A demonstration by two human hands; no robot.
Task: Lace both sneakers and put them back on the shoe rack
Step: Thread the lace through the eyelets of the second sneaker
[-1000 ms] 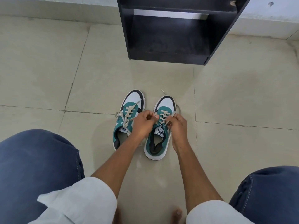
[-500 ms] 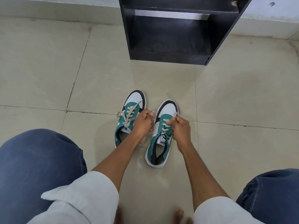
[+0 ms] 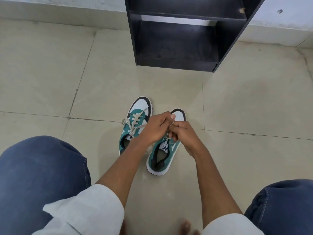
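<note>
Two teal, white and black sneakers stand side by side on the tiled floor, toes pointing away from me. The left sneaker [image 3: 135,122] shows its beige lace threaded and loosely tied. Above the laces of the right sneaker [image 3: 162,153] my left hand [image 3: 152,129] and my right hand [image 3: 184,134] meet, fingers pinched together on that shoe's beige lace [image 3: 169,138]. Most of the lace is hidden under my hands. The black shoe rack [image 3: 177,39] stands beyond the shoes, its lower shelf bare.
My knees in blue trousers fill the lower left [image 3: 39,175] and lower right [image 3: 284,204] corners. Bare toes [image 3: 185,226] show at the bottom edge. A white wall base [image 3: 59,9] runs behind the rack. Beige floor tiles lie on both sides.
My hands were apart on either side of the right sneaker, pulling its lace ends; now they have come together over its laces. The right sneaker has slid slightly toward me.
</note>
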